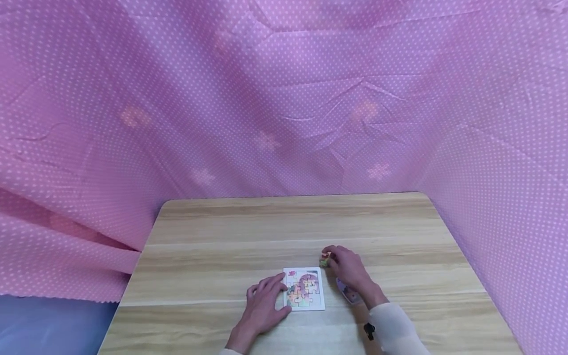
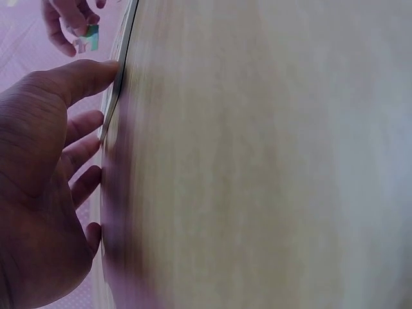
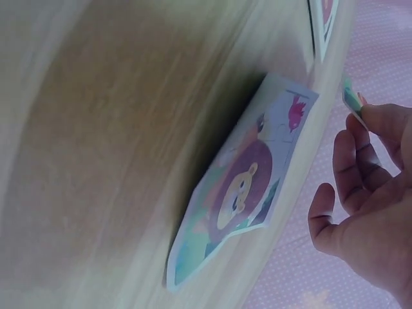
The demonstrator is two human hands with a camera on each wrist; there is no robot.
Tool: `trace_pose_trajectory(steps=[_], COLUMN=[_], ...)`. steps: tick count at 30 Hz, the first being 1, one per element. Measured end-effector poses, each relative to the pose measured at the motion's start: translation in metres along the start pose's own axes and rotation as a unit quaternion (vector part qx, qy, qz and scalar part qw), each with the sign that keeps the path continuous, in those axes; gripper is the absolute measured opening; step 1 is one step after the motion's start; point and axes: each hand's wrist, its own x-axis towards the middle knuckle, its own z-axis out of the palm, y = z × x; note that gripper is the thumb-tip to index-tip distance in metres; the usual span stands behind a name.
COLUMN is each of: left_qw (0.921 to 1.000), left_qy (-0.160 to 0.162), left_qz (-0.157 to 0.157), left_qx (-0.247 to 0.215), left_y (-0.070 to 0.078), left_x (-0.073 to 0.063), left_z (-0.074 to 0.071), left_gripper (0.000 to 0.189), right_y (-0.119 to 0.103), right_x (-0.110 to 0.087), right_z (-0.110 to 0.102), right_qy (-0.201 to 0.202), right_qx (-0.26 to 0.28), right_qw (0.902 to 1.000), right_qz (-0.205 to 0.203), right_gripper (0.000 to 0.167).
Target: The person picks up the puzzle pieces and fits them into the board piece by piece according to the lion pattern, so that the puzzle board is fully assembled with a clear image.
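A square jigsaw puzzle [image 1: 316, 299] in a white frame lies on the table, with several pieces fitted and pale gaps at its right side. My left hand [image 1: 263, 305] rests along its left edge, thumb at the near corner and fingers spread loosely. In the left wrist view the thumb [image 2: 96, 78] touches the frame's edge. Just beyond the puzzle's far right corner, my right hand [image 1: 350, 268] pinches a small puzzle piece [image 3: 351, 98] between thumb and forefinger. Its other fingers are loosely bent. Green and red colour shows on the piece.
A lion picture card [image 3: 257, 154] with a pink bird lies right of the puzzle, partly under my right forearm in the head view. The wooden table [image 1: 199, 246] is bordered by a pink dotted curtain [image 1: 284, 123] at the back and sides.
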Motion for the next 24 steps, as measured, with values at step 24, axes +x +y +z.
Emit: trace_pose_trajectory(steps=[24], left_qw=[0.9999], left_qy=[-0.013], left_qz=[0.001], left_qx=[-0.006], left_y=[-0.01], left_x=[0.014], left_z=[-0.007], left_gripper=[0.038], right_y=[-0.022], right_x=[-0.022], right_z=[0.005], right_qy=[-0.07], right_qx=[0.026], right_qw=[0.997], right_qz=[-0.02], right_gripper=[0.019])
